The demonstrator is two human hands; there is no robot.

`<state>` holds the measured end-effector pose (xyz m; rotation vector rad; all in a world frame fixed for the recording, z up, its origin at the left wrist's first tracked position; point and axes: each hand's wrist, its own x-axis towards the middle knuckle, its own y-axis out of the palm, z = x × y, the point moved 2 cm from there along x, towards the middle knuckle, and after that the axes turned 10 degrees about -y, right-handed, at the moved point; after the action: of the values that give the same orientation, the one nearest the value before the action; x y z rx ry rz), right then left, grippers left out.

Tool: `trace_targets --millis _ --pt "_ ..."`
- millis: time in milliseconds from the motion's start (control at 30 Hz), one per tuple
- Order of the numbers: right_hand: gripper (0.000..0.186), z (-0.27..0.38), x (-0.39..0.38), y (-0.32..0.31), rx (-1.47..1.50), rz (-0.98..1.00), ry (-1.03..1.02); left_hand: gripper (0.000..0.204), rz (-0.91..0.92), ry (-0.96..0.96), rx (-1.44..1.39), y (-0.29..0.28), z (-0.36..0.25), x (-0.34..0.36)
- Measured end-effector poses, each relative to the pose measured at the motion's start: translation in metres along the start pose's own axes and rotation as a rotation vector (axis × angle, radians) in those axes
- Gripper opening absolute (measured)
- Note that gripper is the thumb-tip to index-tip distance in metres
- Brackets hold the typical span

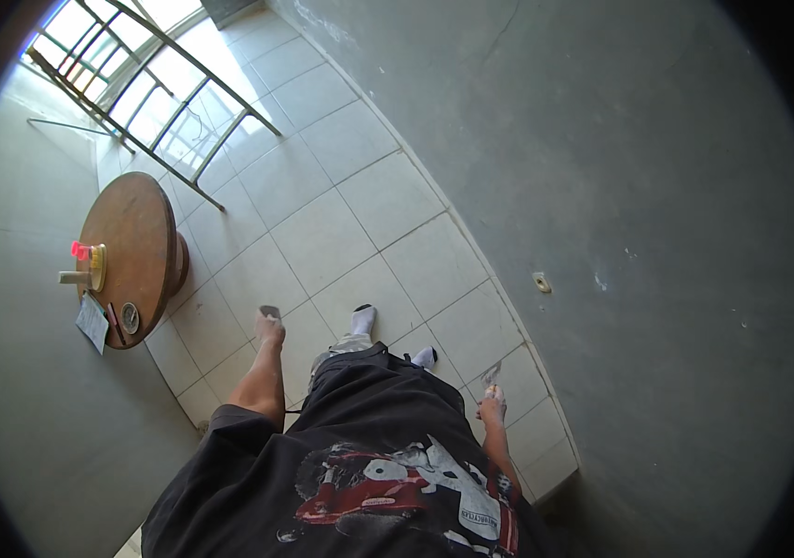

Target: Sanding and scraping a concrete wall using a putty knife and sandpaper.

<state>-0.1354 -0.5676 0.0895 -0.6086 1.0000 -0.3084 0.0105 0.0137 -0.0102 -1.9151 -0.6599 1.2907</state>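
Note:
My left hand (268, 325) hangs left of my legs, fingers wrapped around a small dark flat tool smeared with white (269, 311), apparently a scraper; motion blurs its shape. My right hand (493, 403), dusted with white, is closed on a putty knife (493, 373) whose whitish metal blade points forward, near the foot of the right wall. My feet (362, 318) in white socks with dark toes show on the tiles beyond my dark printed T-shirt (378, 493).
White floor tiles (341, 242) run between a wall (34, 391) on the left and a grey wall (657, 139) with a socket (542, 283) on the right. A round wooden table (136, 232) with small items stands left. Metal scaffold frames (178, 60) are by a bright window.

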Motion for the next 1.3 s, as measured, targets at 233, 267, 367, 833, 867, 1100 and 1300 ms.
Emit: trace_targets --millis 233,267,367,833,867,1100,1300 --pt "0.042 0.054 0.009 0.030 0.047 -0.037 -0.053 0.037 -0.059 0.305 -0.093 -0.021 -0.094 0.016" --pt "0.041 0.058 0.008 0.031 0.064 -0.049 -0.073 0.037 -0.080 0.336 -0.101 -0.023 -0.096 0.019" --pt "0.041 0.066 -0.002 0.037 0.100 -0.089 -0.076 0.038 -0.061 0.358 -0.073 -0.029 -0.092 0.026" --pt "0.039 0.125 -0.001 0.014 0.228 -0.143 -0.148 0.040 0.009 0.185 0.117 -0.029 -0.050 0.025" --pt "0.036 0.131 0.006 0.012 0.188 -0.122 -0.127 0.037 0.001 0.308 0.046 -0.028 -0.060 0.019" --pt "0.043 0.125 0.075 0.011 0.213 -0.119 -0.197 0.034 0.102 0.608 -0.313 -0.003 -0.191 -0.070" --pt "0.045 0.109 0.157 0.024 0.144 -0.067 -0.346 0.037 0.184 0.727 -0.354 0.107 -0.254 -0.110"
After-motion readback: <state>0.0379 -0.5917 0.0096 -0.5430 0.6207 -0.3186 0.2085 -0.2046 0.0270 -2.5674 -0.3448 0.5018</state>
